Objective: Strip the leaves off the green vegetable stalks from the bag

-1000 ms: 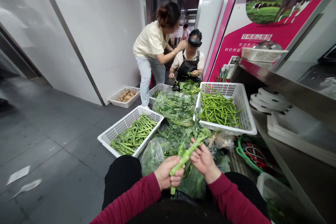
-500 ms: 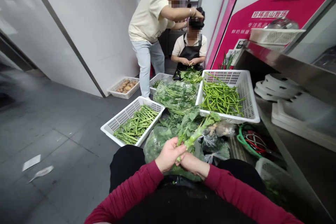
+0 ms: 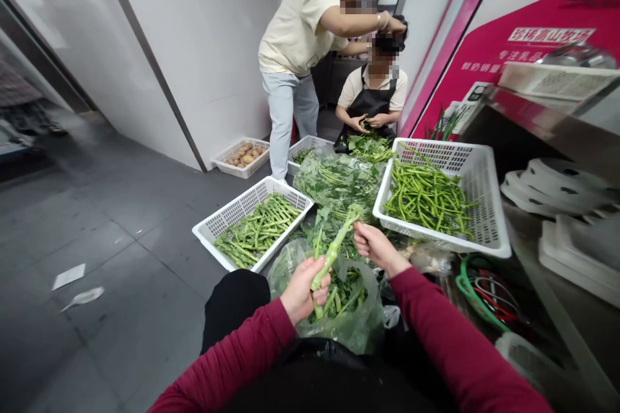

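Observation:
My left hand (image 3: 306, 287) is wrapped around the lower part of a thick pale-green vegetable stalk (image 3: 335, 248), which tilts up and away to the right. Beside the stalk's leafy top end, my right hand (image 3: 375, 245) is closed in a pinch; what lies between its fingertips is too small to make out. Below both hands, an open clear plastic bag (image 3: 371, 319) holds leafy green stems (image 3: 346, 290). More leafy greens (image 3: 339, 181) lie in plastic just beyond.
A white basket (image 3: 206, 232) of cut green stalks stands on the left, another white basket (image 3: 501, 232) of thin green stems on the right. Potatoes (image 3: 246, 155) sit farther back. Two people are ahead, one standing (image 3: 295, 32), one seated (image 3: 372, 97) handling greens. A metal shelf (image 3: 557, 122) borders the right.
My hands, together on the stalk before, are now apart: the right has moved up and away to the stalk's top end. The left still grips the stalk. The view has turned slightly left.

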Demonstrator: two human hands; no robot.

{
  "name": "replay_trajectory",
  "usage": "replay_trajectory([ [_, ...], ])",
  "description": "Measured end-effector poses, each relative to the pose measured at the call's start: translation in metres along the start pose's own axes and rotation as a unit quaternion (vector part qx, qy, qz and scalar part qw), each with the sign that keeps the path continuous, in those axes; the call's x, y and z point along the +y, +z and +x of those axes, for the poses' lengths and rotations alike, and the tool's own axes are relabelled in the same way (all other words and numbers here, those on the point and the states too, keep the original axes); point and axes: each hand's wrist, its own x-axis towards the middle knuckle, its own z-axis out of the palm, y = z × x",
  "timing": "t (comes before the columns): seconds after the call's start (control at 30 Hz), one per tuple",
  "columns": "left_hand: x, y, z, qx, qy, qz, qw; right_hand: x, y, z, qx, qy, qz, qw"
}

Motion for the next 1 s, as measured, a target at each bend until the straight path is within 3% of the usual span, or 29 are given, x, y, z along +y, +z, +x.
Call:
replay_trajectory([
  [0.07,-0.003,0.001,0.003,-0.003,-0.016,-0.007,1.0,0.003,0.017,-0.019,-0.028,-0.053,0.167,0.984],
  [0.2,-0.011,0.006,0.004,-0.02,-0.021,0.01,1.0,0.003,0.04,-0.039,0.02,-0.096,0.293,0.951],
  [0.27,-0.014,0.007,0.0,-0.031,-0.008,0.033,0.999,0.001,0.043,-0.042,0.018,-0.054,0.358,0.932],
  [0.4,-0.018,0.008,-0.011,-0.048,0.029,0.071,0.996,0.0,0.042,-0.05,-0.06,0.093,0.471,0.875],
  [0.5,-0.019,0.009,-0.018,-0.054,0.024,0.069,0.996,0.0,0.042,-0.059,-0.075,0.132,0.503,0.851],
  [0.73,-0.023,0.011,-0.025,-0.062,0.031,0.089,0.994,-0.003,0.045,-0.074,-0.036,0.154,0.489,0.858],
  [0.87,-0.027,0.012,-0.027,-0.03,0.07,0.156,0.985,0.002,0.044,-0.079,-0.022,0.166,0.453,0.876],
  [1.0,-0.026,0.016,-0.027,0.016,0.103,0.231,0.967,0.009,0.028,-0.074,0.062,0.105,0.44,0.89],
])
